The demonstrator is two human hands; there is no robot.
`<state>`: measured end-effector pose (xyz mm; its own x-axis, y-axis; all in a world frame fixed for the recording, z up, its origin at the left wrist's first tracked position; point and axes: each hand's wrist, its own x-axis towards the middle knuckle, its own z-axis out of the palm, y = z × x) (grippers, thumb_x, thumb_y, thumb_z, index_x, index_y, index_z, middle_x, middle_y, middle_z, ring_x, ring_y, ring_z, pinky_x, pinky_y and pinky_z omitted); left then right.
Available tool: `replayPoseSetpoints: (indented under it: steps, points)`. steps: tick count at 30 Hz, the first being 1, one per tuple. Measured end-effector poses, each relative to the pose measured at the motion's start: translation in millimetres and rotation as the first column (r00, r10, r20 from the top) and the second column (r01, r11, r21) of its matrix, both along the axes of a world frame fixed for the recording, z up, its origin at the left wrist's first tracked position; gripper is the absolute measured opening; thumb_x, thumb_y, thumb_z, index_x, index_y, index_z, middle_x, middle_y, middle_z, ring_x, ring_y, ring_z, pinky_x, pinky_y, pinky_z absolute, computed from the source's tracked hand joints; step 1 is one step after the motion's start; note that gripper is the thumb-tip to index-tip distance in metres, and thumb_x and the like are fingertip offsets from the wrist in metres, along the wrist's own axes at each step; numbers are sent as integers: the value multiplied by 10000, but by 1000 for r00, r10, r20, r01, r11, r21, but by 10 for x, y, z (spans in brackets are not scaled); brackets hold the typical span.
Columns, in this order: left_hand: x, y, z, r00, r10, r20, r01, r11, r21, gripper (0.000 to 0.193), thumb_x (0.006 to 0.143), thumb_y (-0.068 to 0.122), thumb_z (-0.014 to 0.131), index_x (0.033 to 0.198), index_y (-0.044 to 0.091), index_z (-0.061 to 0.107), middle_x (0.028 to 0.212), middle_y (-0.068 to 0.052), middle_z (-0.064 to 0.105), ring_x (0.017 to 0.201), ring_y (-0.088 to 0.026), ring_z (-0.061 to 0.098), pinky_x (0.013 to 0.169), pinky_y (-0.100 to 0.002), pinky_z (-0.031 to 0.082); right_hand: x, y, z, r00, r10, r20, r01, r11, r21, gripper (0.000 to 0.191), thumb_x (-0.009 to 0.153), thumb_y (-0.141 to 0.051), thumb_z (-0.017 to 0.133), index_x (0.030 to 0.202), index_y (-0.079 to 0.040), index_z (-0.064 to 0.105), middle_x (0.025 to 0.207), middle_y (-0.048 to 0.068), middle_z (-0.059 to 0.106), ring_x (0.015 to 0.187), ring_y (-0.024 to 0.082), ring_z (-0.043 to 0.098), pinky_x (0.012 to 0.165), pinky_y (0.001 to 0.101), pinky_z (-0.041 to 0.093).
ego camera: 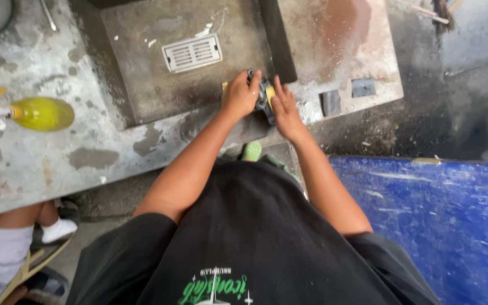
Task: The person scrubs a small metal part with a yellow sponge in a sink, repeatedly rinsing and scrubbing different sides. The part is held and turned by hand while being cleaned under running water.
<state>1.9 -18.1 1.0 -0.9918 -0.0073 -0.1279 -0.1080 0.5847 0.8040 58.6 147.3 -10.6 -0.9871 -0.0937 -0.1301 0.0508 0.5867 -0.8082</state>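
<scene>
A small dark metal part (pixel 263 95) with a yellow scouring pad (pixel 270 96) against it is gripped just above the centre of the frame, over the sink's (pixel 142 85) front edge. The left hand (pixel 240 95) is closed around the part; the right hand (pixel 283 107) is pressed to the pad. Grime is seen on the part, so scrubbing is judged unfinished. The concrete sink looks rough and stained, its drain grate (pixel 192 53) slotted and pale. A smooth yellow bottle (pixel 39 113) lies at left.
</scene>
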Motion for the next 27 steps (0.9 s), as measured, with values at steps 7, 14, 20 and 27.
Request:
replayPoseSetpoints:
  steps: [7, 14, 20, 27]
  points:
    - [9, 9, 35, 999, -2, -49, 4, 999, 37, 532, 960, 562, 473, 1059, 89, 694, 1012, -248, 722, 987, -462, 669, 848, -534, 511, -53, -39, 1, 998, 24, -56, -22, 999, 35, 583, 1081, -374, 342, 1621, -167, 270, 1689, 185, 318, 1551, 420, 225, 1260, 469, 148]
    - [36, 15, 44, 999, 4, -36, -3, 999, 43, 529, 982, 555, 485, 1045, 72, 689, 1021, -253, 716, 997, -471, 660, 839, -533, 516, -38, -16, -34, 999, 11, -35, -12, 999, -35, 576, 1116, -419, 314, 1643, -189, 276, 1694, 150, 320, 1587, 399, 232, 1303, 455, 132]
    - [31, 35, 62, 999, -10, -38, 12, 997, 71, 513, 999, 541, 490, 1002, 71, 696, 979, -230, 735, 971, -456, 685, 828, -517, 534, -39, -7, -11, 983, -44, 181, 36, 998, 52, 600, 1082, -495, 298, 1642, -294, 222, 1715, 128, 226, 1587, 410, 101, 1218, 632, 50]
    - [94, 61, 18, 999, 3, -39, 1, 995, 102, 479, 992, 510, 501, 984, 71, 693, 951, -222, 741, 950, -448, 692, 810, -517, 532, -23, 6, -27, 988, -10, 156, -1, 997, 75, 610, 1085, -517, 289, 1649, -306, 195, 1727, 129, 193, 1590, 433, 78, 1212, 659, 47]
